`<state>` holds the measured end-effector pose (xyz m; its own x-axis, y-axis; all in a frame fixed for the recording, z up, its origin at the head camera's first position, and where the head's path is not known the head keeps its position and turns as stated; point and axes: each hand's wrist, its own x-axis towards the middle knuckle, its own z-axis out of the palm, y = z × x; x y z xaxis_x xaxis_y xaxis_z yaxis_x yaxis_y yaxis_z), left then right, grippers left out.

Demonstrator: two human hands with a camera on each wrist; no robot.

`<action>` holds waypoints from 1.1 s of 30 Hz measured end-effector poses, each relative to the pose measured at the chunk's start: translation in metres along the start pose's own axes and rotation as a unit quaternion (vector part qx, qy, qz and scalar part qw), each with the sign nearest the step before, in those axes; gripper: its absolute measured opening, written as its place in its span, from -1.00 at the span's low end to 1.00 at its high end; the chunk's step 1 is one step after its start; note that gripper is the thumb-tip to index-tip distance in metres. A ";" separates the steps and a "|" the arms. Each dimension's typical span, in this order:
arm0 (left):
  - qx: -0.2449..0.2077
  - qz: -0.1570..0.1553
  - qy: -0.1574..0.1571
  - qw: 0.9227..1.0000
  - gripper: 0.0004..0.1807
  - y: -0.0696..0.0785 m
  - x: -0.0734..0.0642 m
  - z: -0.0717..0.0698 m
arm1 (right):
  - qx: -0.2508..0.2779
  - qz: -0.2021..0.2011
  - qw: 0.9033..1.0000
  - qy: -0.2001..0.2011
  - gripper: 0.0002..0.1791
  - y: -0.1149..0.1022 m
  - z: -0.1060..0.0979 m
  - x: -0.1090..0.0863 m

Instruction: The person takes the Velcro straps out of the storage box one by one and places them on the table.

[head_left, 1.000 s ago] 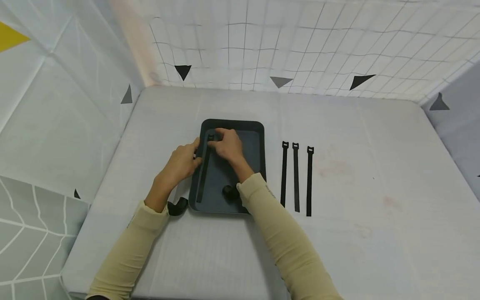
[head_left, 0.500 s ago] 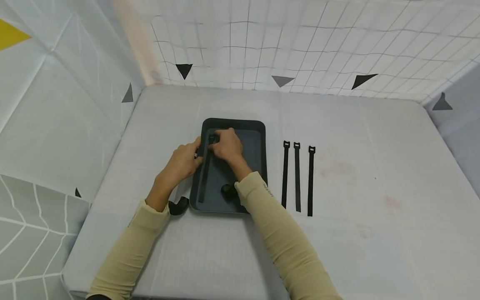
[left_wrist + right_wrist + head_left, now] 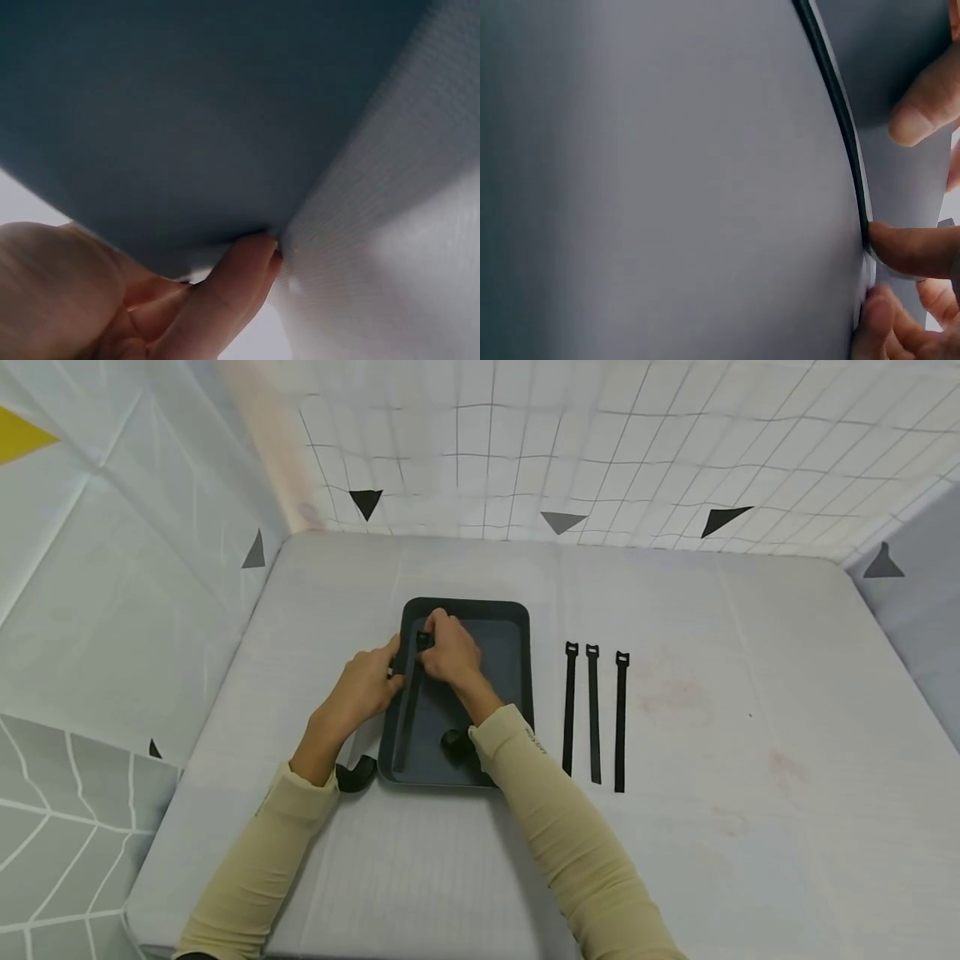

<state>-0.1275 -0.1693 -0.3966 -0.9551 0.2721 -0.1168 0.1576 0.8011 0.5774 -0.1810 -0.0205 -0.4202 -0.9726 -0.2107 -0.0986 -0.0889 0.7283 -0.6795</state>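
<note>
A dark grey tray (image 3: 480, 609) lies on the white-covered table in the head view. My left hand (image 3: 362, 683) grips its left rim, thumb over the edge; the left wrist view shows fingers (image 3: 225, 300) against the outside of its wall. Inside, along the left wall, runs a black hook-and-loop cable tie (image 3: 407, 718) with a slotted head. My right hand (image 3: 453, 652) pinches this tie near its head end. In the right wrist view the tie (image 3: 842, 112) appears edge-on, its end between thumb and fingers. My right fingertips are partly hidden from the head camera.
Three more black cable ties (image 3: 570, 710) lie side by side right of the tray. A curled black piece (image 3: 455, 744) sits in the tray, partly behind my right sleeve. Another curved black piece (image 3: 356, 774) lies by the tray's near left corner. Hanging sheets surround the table.
My right fingers have closed in on the head end of the cable tie, which has shifted slightly; its near end sits a bit lower. My left hand stays at the rim.
</note>
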 end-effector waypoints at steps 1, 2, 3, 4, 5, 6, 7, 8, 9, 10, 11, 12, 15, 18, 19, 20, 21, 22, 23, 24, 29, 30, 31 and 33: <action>-0.003 0.000 -0.001 1.000 -0.49 0.000 0.000 0.000 | 0.005 -0.002 1.000 -0.005 -0.64 0.000 -0.001 0.000; -0.004 -0.001 -0.001 1.000 -0.48 0.000 0.000 0.000 | 0.012 -0.002 1.000 -0.009 -0.66 0.000 -0.001 -0.001; -0.005 -0.002 -0.001 1.000 -0.46 0.000 -0.001 0.000 | 0.022 -0.002 1.000 -0.013 -0.68 0.000 -0.002 -0.001; -0.005 -0.003 -0.002 1.000 -0.44 0.000 -0.001 0.000 | 0.032 -0.002 0.999 -0.015 -0.70 0.000 -0.002 -0.001; -0.005 -0.005 -0.003 1.000 -0.43 -0.001 -0.001 0.001 | 0.042 -0.001 0.999 -0.017 -0.72 0.000 -0.003 -0.001; -0.004 -0.006 -0.004 1.000 -0.42 -0.001 -0.001 0.001 | 0.051 0.001 0.999 -0.018 -0.73 0.001 -0.003 -0.002; -0.004 -0.007 -0.005 1.000 -0.42 -0.001 -0.001 0.001 | 0.062 0.002 0.998 -0.018 -0.74 0.001 -0.004 -0.002; -0.003 -0.008 -0.006 1.000 -0.42 0.000 -0.001 0.001 | 0.074 0.003 0.997 -0.016 -0.74 0.002 -0.004 -0.002; -0.003 -0.008 -0.006 1.000 -0.40 0.000 -0.001 0.001 | 0.088 0.003 0.996 -0.015 -0.74 0.003 -0.004 -0.002; -0.004 -0.008 -0.007 1.000 -0.41 0.000 -0.001 0.001 | 0.103 0.001 0.995 -0.013 -0.74 0.004 -0.005 -0.003; -0.004 -0.008 -0.007 1.000 -0.42 0.000 -0.001 0.001 | 0.117 0.000 0.993 -0.011 -0.74 0.004 -0.005 -0.003; -0.005 -0.008 -0.007 1.000 -0.42 0.000 -0.001 0.001 | 0.133 -0.004 0.991 -0.009 -0.74 0.005 -0.006 -0.004; -0.006 -0.008 -0.007 1.000 -0.40 0.000 0.000 0.001 | 0.188 -0.009 0.982 -0.006 -0.75 0.007 -0.009 -0.006; -0.008 -0.009 -0.007 1.000 -0.42 0.001 0.000 0.001 | 0.264 0.000 0.965 -0.009 -0.74 0.009 -0.012 -0.008; -0.010 -0.009 -0.007 1.000 -0.42 0.001 0.001 0.000 | 0.290 0.007 0.957 -0.012 -0.73 0.009 -0.012 -0.008; -0.011 -0.010 -0.008 1.000 -0.41 0.001 0.001 0.000 | 0.315 0.015 0.949 -0.015 -0.71 0.009 -0.013 -0.009; -0.012 -0.011 -0.008 1.000 -0.40 0.001 0.001 0.000 | 0.336 0.022 0.941 -0.018 -0.70 0.009 -0.014 -0.009; -0.012 -0.012 -0.010 1.000 -0.39 0.001 0.001 0.000 | 0.353 0.030 0.935 -0.022 -0.68 0.009 -0.014 -0.010; -0.012 -0.013 -0.012 1.000 -0.37 0.001 0.000 -0.001 | 0.364 0.037 0.930 -0.025 -0.67 0.009 -0.015 -0.010; -0.012 -0.014 -0.013 1.000 -0.35 0.001 0.000 -0.001 | 0.371 0.042 0.927 -0.027 -0.66 0.009 -0.015 -0.011; -0.011 -0.009 -0.011 1.000 -0.39 0.001 0.000 -0.001 | 0.387 0.052 0.920 -0.024 -0.64 0.007 -0.018 -0.013; -0.011 -0.007 -0.009 1.000 -0.41 0.001 0.001 -0.001 | 0.388 0.052 0.920 -0.022 -0.65 0.006 -0.018 -0.013; -0.012 -0.006 -0.009 1.000 -0.42 0.001 0.001 -0.001 | 0.390 0.053 0.919 -0.020 -0.66 0.006 -0.019 -0.014; -0.012 -0.005 -0.008 1.000 -0.43 0.001 0.001 -0.001 | 0.394 0.055 0.918 -0.016 -0.68 0.005 -0.021 -0.015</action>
<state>-0.1284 -0.1689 -0.3954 -0.9521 0.2741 -0.1356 0.1429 0.7909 0.5950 -0.1717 0.0001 -0.4068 -0.9584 -0.1929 -0.2101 0.2038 0.0523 -0.9776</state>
